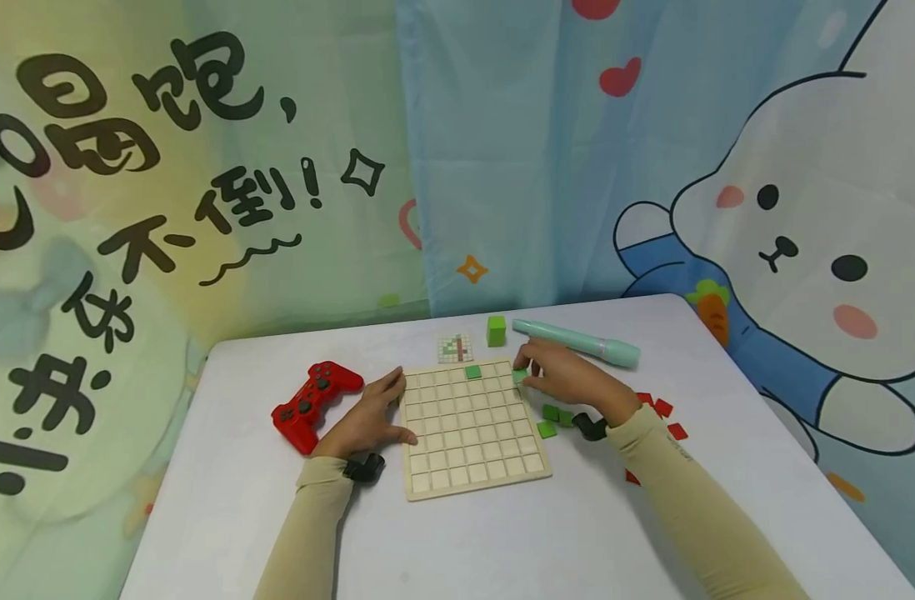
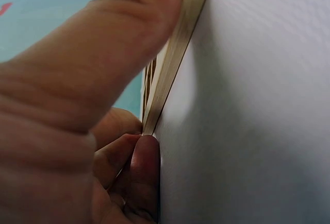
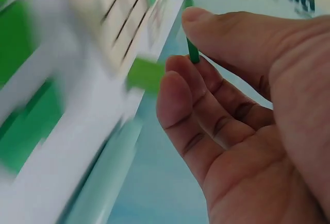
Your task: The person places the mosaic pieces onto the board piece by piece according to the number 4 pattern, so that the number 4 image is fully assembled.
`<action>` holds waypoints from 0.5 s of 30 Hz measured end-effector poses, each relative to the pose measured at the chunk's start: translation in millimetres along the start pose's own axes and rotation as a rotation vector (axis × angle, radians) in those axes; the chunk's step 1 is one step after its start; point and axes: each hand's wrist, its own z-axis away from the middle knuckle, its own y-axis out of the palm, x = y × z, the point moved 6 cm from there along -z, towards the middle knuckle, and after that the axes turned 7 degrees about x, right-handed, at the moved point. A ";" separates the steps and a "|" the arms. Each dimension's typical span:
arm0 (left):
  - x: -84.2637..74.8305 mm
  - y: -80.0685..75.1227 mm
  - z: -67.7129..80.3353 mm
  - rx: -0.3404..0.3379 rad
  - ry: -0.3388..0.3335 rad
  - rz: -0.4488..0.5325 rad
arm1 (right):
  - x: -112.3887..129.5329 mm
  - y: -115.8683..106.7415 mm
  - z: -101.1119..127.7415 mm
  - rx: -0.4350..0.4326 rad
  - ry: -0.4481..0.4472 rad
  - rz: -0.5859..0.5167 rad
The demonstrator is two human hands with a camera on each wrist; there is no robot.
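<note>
big dark chinese writing runs over the cloth [image 1: 352, 75] at the upper left of the frame; i can make out "不倒!" there, with a wavy line under it. dark letters [image 1: 681, 452] sit on the right sleeve [image 1: 716, 517] at the lower right, too small for me to read.

the wooden board [image 1: 465, 433] lies flat in the lower middle of the frame, pale and thin, with rows of little squares and a plain rim. another green tile [image 1: 473, 372] sits in its top row. the left hand [image 1: 367, 421] rests along the board's left edge, its thumb spread apart from its fingers. the right hand [image 1: 573, 379] pinches a green tile [image 3: 191, 49] between thumb and fingertip, by the board's upper right corner. that tile is thin, flat and smooth.

loose green tiles [image 1: 547, 429] lie just right of the board, and red tiles [image 1: 677, 432] farther right. above the board are a small card [image 1: 455, 348] with coloured squares, a green block [image 1: 496, 331] and a long tube [image 1: 577, 340]. a red game pad [image 1: 302, 410] lies to the left.
</note>
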 end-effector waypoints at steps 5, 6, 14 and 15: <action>2.3 -1.0 -1.0 -0.003 0.004 -0.001 | 28.4 14.5 -37.3 0.066 -0.077 -0.014; 2.9 -0.8 -1.5 -0.004 0.008 -0.001 | 32.2 18.1 -43.7 0.076 -0.085 -0.017; 4.1 -1.0 -3.5 0.003 0.016 -0.002 | 45.8 44.5 -79.0 0.132 -0.098 0.016; 4.3 -1.6 -2.9 0.006 0.010 0.001 | 46.7 46.6 -81.4 0.137 -0.093 0.020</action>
